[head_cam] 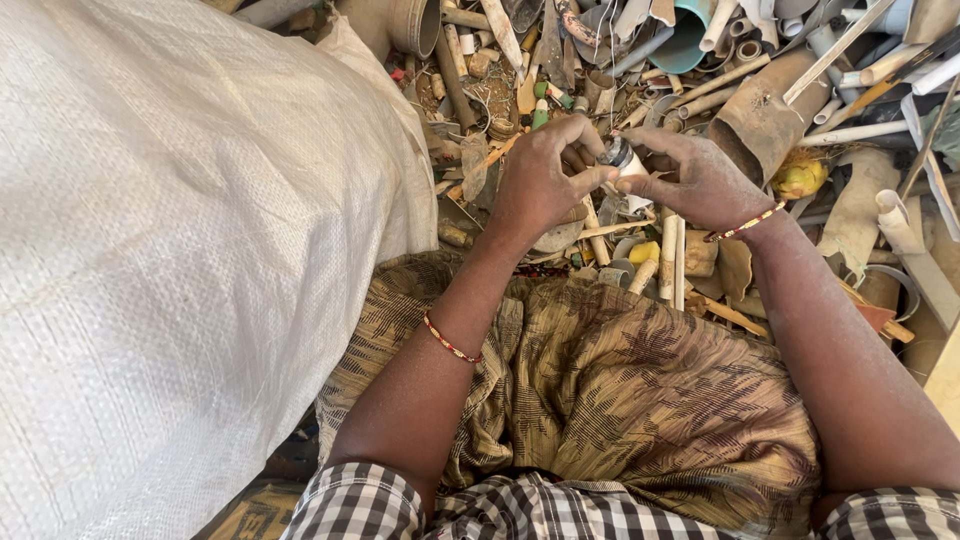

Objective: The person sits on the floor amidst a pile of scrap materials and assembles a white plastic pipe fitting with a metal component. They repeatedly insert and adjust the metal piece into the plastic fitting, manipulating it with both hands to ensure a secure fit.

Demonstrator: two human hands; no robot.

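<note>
My left hand (545, 175) and my right hand (695, 180) meet over a heap of scrap, both gripping a small white pipe fitting with a dark ring (622, 158) between the fingertips. The left fingers pinch its left side, and the right thumb and fingers hold its right side. Each wrist wears a thin beaded bracelet. My forearms reach out over a patterned olive-brown cloth (620, 390) across my lap.
A large white woven sack (180, 250) fills the left side. Ahead lies a pile of broken plastic pipes, tubes and fittings (700, 80), including a wide brown pipe piece (765, 115), a teal pipe end (685, 40) and a yellow lump (800, 178).
</note>
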